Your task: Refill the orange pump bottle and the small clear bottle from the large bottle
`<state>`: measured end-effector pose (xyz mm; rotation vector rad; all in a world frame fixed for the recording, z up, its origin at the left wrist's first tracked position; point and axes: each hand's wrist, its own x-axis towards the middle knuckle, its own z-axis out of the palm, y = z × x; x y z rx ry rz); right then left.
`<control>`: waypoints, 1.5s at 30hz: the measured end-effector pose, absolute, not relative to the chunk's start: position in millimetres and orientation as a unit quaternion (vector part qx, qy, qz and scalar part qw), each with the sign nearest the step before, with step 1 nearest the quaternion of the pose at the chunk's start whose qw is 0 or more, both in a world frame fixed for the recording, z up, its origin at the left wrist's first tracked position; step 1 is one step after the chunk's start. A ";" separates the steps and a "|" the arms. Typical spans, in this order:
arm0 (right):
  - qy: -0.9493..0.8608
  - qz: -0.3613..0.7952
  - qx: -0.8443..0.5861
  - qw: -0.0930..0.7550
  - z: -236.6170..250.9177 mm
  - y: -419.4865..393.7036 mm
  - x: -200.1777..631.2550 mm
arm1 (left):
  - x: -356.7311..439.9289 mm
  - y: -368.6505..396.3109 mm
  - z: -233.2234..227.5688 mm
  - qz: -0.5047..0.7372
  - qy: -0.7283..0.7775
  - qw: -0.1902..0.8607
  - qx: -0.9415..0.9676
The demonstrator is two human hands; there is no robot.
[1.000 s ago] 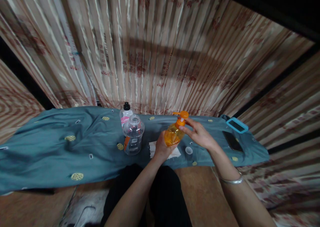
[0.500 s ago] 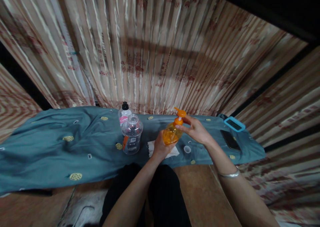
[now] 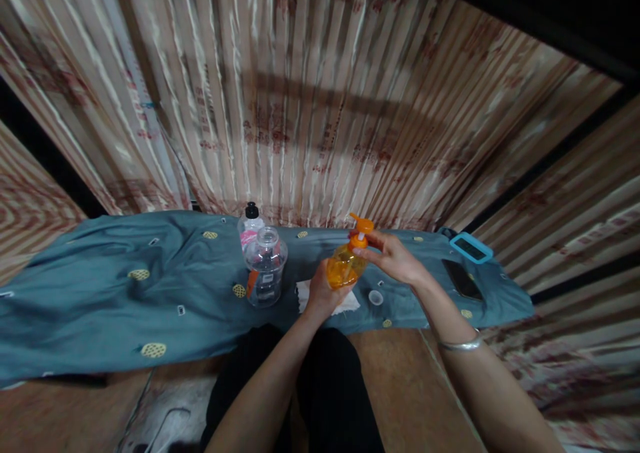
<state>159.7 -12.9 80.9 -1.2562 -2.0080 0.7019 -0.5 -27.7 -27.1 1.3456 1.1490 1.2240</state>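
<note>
Orange and translucent, the pump bottle is held tilted above the teal-cloth-covered bench, over a white cloth; the left hand has its fingers wrapped around the bottle's lower body, while the right hand has its fingers pinched on the collar under the orange pump head. On the bench, a clear jar stands left of the bottle in front of a black-capped bottle, a small white cap lies just right of the cloth, and a black phone lies near a blue-framed device.

Low surface draped in teal cloth, clear jar, black-capped bottle, white cap, phone
</note>
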 end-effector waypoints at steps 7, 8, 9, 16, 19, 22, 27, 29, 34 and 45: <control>-0.713 0.158 -0.580 0.361 72.8 -19.9 148.5 | 0.9 -27.0 -29.1 0.502 0.465 0.475 0.553; -0.702 0.142 -0.593 0.369 71.3 -21.9 145.8 | 1.0 -27.1 -29.6 0.503 0.467 0.474 0.551; -0.693 0.128 -0.603 0.374 70.1 -23.9 143.4 | 1.0 -27.0 -30.3 0.504 0.467 0.475 0.550; -0.740 0.165 -0.549 0.352 75.2 -29.1 150.4 | 0.2 -26.3 -33.0 0.518 0.452 0.476 0.549; -0.763 0.190 -0.521 0.330 77.6 -27.6 157.8 | 0.2 -26.9 -30.0 0.510 0.449 0.478 0.557; -0.741 0.165 -0.555 0.339 74.0 -28.3 155.7 | 0.4 -27.2 -28.2 0.503 0.455 0.474 0.561; -0.681 0.108 -0.622 0.371 63.8 -31.5 142.9 | -0.7 -26.8 -30.4 0.506 0.449 0.467 0.569; -0.681 0.111 -0.617 0.378 63.5 -31.3 143.0 | -1.8 -27.1 -30.1 0.507 0.448 0.467 0.569; -0.741 0.196 -0.525 0.369 67.7 -27.6 154.2 | -2.9 -29.6 -25.0 0.497 0.464 0.458 0.572; -0.669 0.103 -0.631 0.378 66.6 -32.9 135.9 | -2.3 -27.9 -29.6 0.504 0.461 0.465 0.562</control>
